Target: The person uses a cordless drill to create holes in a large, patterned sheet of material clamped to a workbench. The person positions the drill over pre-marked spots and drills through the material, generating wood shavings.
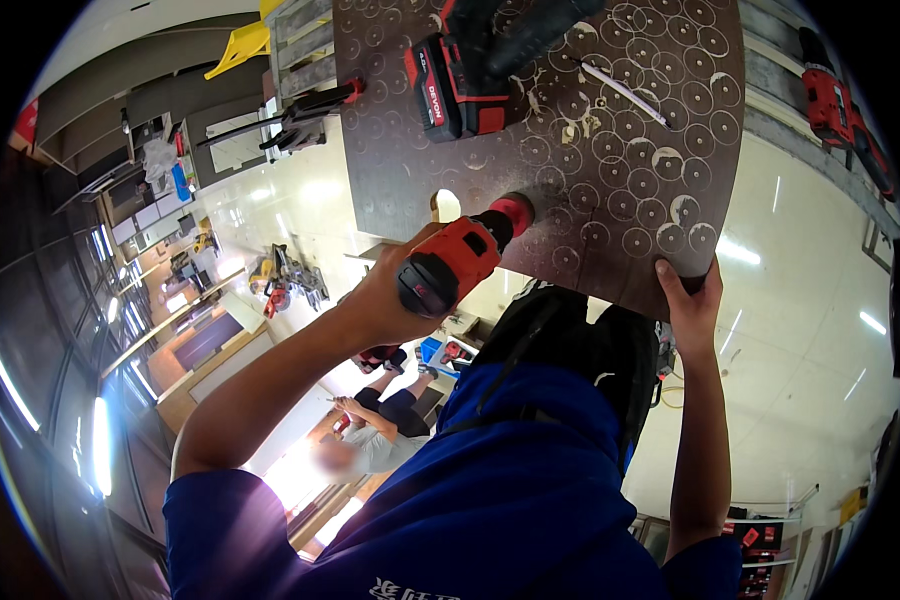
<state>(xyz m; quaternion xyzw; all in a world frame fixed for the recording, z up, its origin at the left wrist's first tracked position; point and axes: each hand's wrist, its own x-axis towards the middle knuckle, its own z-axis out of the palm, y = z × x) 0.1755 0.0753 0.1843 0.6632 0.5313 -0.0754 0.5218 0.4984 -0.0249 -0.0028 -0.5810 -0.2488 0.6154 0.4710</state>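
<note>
My left hand (378,292) is wrapped round a red and black cordless drill (448,265). The drill carries a red hole saw (513,212), whose end meets the dark brown board (395,165). Thin ring cuts with centre dots cover much of that board, mostly on its right half. Just left of the hole saw, a round opening goes through the board. At the board's near right corner, my right hand (694,305) grips the edge with the thumb on top; its other fingers are mostly hidden underneath.
On the board lie another cordless tool (460,85) with a black battery pack, a white pencil (625,92) and sawdust. A clamp (305,118) sits at the left edge. Another red tool (835,110) lies on the rails at right. A person (375,440) works at lower left.
</note>
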